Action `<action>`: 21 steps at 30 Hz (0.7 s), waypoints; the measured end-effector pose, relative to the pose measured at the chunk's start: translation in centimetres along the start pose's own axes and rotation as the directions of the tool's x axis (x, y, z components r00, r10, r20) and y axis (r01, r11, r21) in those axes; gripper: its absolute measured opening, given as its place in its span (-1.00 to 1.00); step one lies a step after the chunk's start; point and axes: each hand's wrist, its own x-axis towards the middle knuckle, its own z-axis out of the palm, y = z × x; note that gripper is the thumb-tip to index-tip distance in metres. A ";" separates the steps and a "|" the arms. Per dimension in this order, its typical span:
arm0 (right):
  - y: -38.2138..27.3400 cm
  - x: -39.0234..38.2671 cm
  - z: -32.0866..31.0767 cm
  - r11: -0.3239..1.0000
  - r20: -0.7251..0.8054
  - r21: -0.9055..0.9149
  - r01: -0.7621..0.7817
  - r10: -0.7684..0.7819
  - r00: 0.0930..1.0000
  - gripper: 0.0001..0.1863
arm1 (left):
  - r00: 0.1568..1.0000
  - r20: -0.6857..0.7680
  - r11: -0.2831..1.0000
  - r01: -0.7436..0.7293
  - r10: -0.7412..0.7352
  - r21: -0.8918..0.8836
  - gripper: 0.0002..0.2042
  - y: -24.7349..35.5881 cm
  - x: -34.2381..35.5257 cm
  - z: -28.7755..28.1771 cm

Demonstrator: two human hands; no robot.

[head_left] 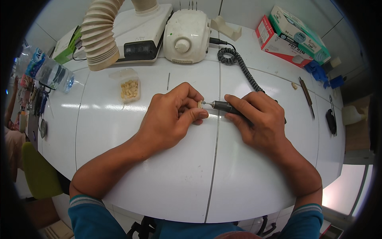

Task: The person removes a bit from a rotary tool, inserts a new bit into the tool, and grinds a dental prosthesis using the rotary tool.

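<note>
Between the thumb and fingers of my left hand [175, 113] is a small cream tooth-like piece [200, 104], mostly covered by the fingertips. My right hand [260, 115] is wrapped round a dark rotary handpiece [225, 106], which points left. Its thin metal bur reaches the edge of the small piece and seems to touch it. A black coiled cord [248, 73] leads from the white control unit [186, 38] toward the handpiece's rear, which my right hand hides. Beyond my left hand stands an open clear plastic box [138, 95] with several similar cream pieces [129, 88].
A ribbed suction hose [99, 34] hangs over the back left, before a white machine [139, 36]. A plastic bottle [49, 71] lies at the left. Stacked boxes [292, 40], a blue glove [317, 73] and a slim brown tool [306, 95] are at the right.
</note>
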 end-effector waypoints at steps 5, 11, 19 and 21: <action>0.0 0.0 -0.1 1.000 -0.001 -0.003 -0.005 0.005 1.000 -0.61 | 1.000 -0.002 1.000 0.016 -0.017 -0.017 -0.85 0.1 0.0 0.0; 0.0 0.0 -0.1 1.000 -0.006 0.003 -0.001 0.001 1.000 -0.60 | 1.000 0.000 1.000 0.025 -0.025 -0.003 -0.85 0.2 0.0 0.1; -0.1 0.0 -0.1 1.000 -0.015 -0.003 -0.004 0.003 1.000 -0.59 | 1.000 -0.006 1.000 0.029 -0.029 0.007 -0.80 0.5 -0.1 0.0; -0.2 0.0 -0.1 1.000 -0.013 -0.001 0.003 -0.003 1.000 -0.59 | 1.000 -0.009 1.000 0.026 -0.026 0.007 -0.80 0.5 -0.2 0.0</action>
